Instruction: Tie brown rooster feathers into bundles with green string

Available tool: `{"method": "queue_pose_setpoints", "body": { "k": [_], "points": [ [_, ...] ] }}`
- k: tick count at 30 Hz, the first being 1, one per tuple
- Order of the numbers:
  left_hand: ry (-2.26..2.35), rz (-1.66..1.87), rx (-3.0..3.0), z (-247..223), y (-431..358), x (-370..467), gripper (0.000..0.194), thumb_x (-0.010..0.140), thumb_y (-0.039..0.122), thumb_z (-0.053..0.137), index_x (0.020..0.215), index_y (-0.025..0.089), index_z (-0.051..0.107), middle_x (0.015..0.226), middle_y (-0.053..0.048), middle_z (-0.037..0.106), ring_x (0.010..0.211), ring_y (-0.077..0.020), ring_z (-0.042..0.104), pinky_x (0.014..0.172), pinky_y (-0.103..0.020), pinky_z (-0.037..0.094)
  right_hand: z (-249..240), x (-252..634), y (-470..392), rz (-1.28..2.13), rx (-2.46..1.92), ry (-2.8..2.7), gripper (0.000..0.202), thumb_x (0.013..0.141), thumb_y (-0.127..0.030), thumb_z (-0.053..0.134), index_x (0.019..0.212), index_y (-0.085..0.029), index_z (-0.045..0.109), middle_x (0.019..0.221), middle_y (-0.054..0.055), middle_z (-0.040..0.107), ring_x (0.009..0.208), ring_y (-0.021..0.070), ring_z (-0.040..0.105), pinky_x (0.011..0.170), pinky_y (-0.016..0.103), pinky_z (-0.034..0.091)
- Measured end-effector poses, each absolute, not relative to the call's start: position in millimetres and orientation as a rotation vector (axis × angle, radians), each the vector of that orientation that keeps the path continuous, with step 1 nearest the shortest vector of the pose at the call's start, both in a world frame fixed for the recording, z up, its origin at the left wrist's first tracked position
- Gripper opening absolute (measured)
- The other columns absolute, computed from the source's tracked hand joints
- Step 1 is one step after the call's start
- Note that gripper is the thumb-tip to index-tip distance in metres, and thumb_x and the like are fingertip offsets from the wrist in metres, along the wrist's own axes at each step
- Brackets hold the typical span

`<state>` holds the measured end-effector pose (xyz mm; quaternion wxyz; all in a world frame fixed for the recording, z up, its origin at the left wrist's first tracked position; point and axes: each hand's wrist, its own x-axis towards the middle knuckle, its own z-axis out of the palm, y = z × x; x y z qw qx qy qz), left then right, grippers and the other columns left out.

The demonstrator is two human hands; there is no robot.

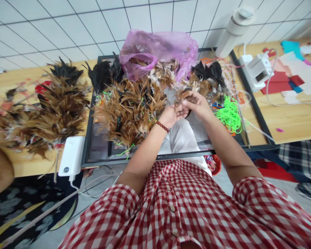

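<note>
My left hand [173, 114], with a beaded bracelet at the wrist, is turned palm up with its fingers curled around small brown feathers [180, 103]. Just above and to its right, my right hand [198, 103] pinches at the same feathers with thumb and fingers. The fingertips of both hands nearly meet, so the exact grip is partly hidden. A large heap of brown feathers [134, 107] lies left of my hands. Beyond them, a pink plastic bag [160, 45] holds more feathers. Bright green cords [229, 116] lie in a tangle to the right.
A dark-framed tray [256, 114] surrounds the work area. Black feathers [101, 76] lie at its back left. A white bottle [234, 33] and a power strip [251, 71] stand right. At left are a white power bank [72, 155], another feather pile [64, 107] and a person's arm [0, 166].
</note>
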<state>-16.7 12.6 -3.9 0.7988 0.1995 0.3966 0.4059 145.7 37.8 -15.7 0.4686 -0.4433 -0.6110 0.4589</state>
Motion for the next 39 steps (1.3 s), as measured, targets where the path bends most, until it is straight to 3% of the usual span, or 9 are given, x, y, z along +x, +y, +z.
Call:
{"method": "queue_pose_setpoints", "body": {
  "k": [3, 6, 8, 11, 15, 19, 25, 34, 39],
  "points": [
    [0.835, 0.996, 0.320, -3.1, 12.6, -15.3, 0.019, 0.094, 0.008, 0.063, 0.076, 0.015, 0.068, 0.073, 0.000, 0.073, 0.071, -0.0085, 0.069, 0.084, -0.024, 0.054, -15.3, 147.9, 36.9, 0.647, -1.012, -1.868, 0.090, 0.063, -0.074, 0.087, 0.135, -0.025, 0.065, 0.142, 0.015, 0.063, 0.131, 0.0344, 0.061, 0.109, 0.052, 0.052],
    [0.835, 0.956, 0.332, -0.8, 12.0, -15.0, 0.018, 0.093, 0.008, 0.064, 0.076, 0.013, 0.069, 0.072, -0.001, 0.072, 0.066, -0.0085, 0.066, 0.077, -0.025, 0.053, -15.7, 146.9, 32.7, 0.305, -1.031, -2.073, 0.076, 0.086, -0.067, 0.070, 0.148, -0.025, 0.056, 0.153, 0.018, 0.055, 0.145, 0.0373, 0.050, 0.118, 0.059, 0.043],
    [0.844, 0.949, 0.334, 0.9, 11.6, -14.5, 0.020, 0.095, 0.007, 0.061, 0.077, 0.012, 0.069, 0.072, -0.001, 0.072, 0.065, -0.0088, 0.066, 0.076, -0.026, 0.054, -16.3, 147.0, 31.0, 0.188, -1.060, -2.092, 0.066, 0.095, -0.059, 0.061, 0.152, -0.025, 0.052, 0.152, 0.018, 0.056, 0.144, 0.0361, 0.052, 0.116, 0.058, 0.044],
    [0.849, 1.042, 0.293, 3.2, 12.8, -14.2, 0.025, 0.100, 0.008, 0.055, 0.078, 0.012, 0.066, 0.074, -0.001, 0.073, 0.068, -0.0087, 0.070, 0.078, -0.026, 0.056, -15.6, 153.9, 33.8, 0.131, -1.091, -2.047, 0.061, 0.095, -0.055, 0.062, 0.148, -0.026, 0.055, 0.148, 0.016, 0.061, 0.139, 0.0343, 0.056, 0.112, 0.053, 0.047],
    [0.910, 1.203, 0.274, 3.3, 17.3, -16.3, 0.025, 0.103, 0.012, 0.053, 0.082, 0.014, 0.065, 0.060, 0.004, 0.064, 0.052, -0.0041, 0.059, 0.057, -0.018, 0.044, -11.7, 169.0, 40.2, 0.089, -1.349, -2.003, 0.031, 0.099, -0.041, 0.057, 0.117, -0.024, 0.075, 0.118, 0.012, 0.073, 0.115, 0.0305, 0.065, 0.102, 0.049, 0.048],
    [0.952, 1.280, 0.281, 1.1, 20.0, -17.1, 0.024, 0.102, 0.012, 0.054, 0.081, 0.015, 0.065, 0.057, 0.006, 0.059, 0.049, -0.0032, 0.053, 0.053, -0.016, 0.039, -7.0, 170.5, 36.9, 0.041, -1.595, -2.124, 0.028, 0.098, -0.034, 0.055, 0.099, -0.021, 0.080, 0.100, 0.012, 0.073, 0.103, 0.0304, 0.063, 0.091, 0.046, 0.044],
    [0.950, 1.273, 0.284, 1.4, 19.3, -16.6, 0.025, 0.103, 0.012, 0.053, 0.081, 0.015, 0.064, 0.057, 0.005, 0.059, 0.050, -0.0038, 0.054, 0.055, -0.017, 0.040, -4.5, 167.3, 33.7, 0.046, -1.798, -2.233, 0.021, 0.090, -0.027, 0.061, 0.093, -0.018, 0.080, 0.105, 0.015, 0.075, 0.101, 0.0331, 0.064, 0.081, 0.043, 0.041],
    [1.032, 1.249, 0.427, -3.8, 18.0, -9.1, 0.022, 0.098, 0.010, 0.059, 0.078, 0.013, 0.067, 0.067, 0.001, 0.069, 0.058, -0.0064, 0.064, 0.065, -0.021, 0.051, -8.7, 164.2, 37.2, 0.218, -1.116, -2.218, 0.031, 0.100, -0.023, 0.047, 0.102, -0.021, 0.078, 0.100, 0.011, 0.078, 0.097, 0.0238, 0.070, 0.087, 0.038, 0.053],
    [1.130, 1.179, 0.527, -7.0, 18.7, -4.1, 0.026, 0.097, 0.008, 0.058, 0.073, 0.013, 0.067, 0.062, 0.002, 0.068, 0.055, -0.0065, 0.063, 0.062, -0.020, 0.052, -12.5, 154.3, 31.5, 0.239, -1.071, -2.159, 0.026, 0.100, -0.024, 0.052, 0.110, -0.021, 0.075, 0.096, 0.010, 0.078, 0.093, 0.0236, 0.070, 0.088, 0.039, 0.054]
  ]
}}
